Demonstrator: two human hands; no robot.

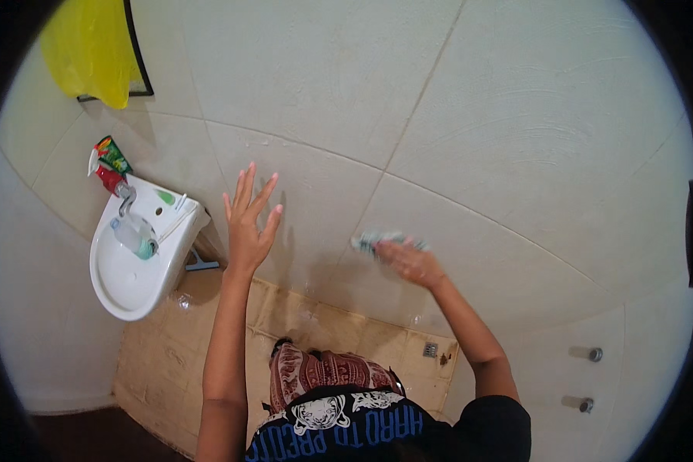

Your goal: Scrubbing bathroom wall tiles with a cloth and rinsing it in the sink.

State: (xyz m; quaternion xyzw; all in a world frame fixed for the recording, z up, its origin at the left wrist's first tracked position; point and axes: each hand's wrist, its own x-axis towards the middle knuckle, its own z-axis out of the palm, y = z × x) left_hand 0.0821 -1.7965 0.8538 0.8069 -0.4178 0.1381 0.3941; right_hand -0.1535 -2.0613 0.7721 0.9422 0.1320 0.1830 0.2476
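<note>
My right hand (407, 263) grips a scrubbing brush (388, 241) against the tiled wall (317, 213); the brush looks pale with green bristles and is blurred, so its exact shape cannot be told. Raised with fingers spread, my left hand (251, 234) holds nothing and lies near the wall, right of the white washbasin (130, 300). Whether its palm touches the tiles cannot be told. Wet-looking streaks mark the upper right tiles.
In the basin lies a plastic bottle (131, 238). A red spray bottle (108, 177) and a green packet (113, 155) stand behind the faucet (128, 199). Below are a squeegee (202, 264) and a floor drain (430, 349). Two metal valves (595, 354) project at right. A yellow plastic bag (95, 52) hangs upper left.
</note>
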